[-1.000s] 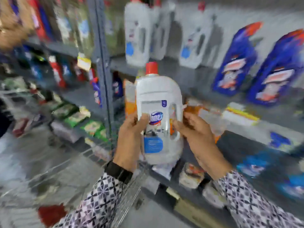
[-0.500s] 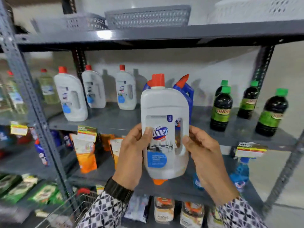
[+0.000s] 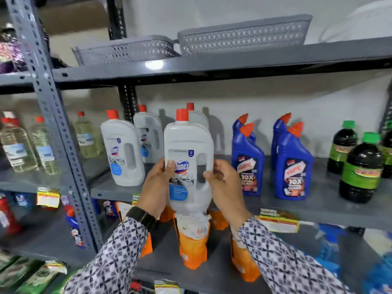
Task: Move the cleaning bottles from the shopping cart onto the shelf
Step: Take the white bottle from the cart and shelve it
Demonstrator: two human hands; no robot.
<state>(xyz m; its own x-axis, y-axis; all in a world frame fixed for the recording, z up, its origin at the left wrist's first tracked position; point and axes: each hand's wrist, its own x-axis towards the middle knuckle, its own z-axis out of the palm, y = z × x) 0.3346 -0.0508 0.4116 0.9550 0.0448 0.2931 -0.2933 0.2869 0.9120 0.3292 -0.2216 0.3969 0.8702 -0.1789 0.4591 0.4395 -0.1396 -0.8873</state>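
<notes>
I hold a white Domex bottle [image 3: 187, 149] with a red cap upright in front of the grey middle shelf [image 3: 331, 206]. My left hand [image 3: 156, 185] grips its left side and my right hand [image 3: 223, 185] grips its right side by the handle. Its base hangs at the shelf's front edge, in the gap between a white Domex bottle [image 3: 122, 149] on the left and blue bottles [image 3: 247, 160] on the right. More white bottles stand behind. The shopping cart is out of view.
Green-capped dark bottles [image 3: 361, 168] stand at the shelf's right end. Grey perforated baskets [image 3: 241, 35] sit on the top shelf. Orange pouches [image 3: 193, 247] fill the shelf below. A grey slotted upright [image 3: 57, 132] separates a left bay with pale yellow bottles [image 3: 17, 145].
Both hands have lifted the white bottle from near the cart up and forward to the middle shelf. My view has swung up to face the shelf.
</notes>
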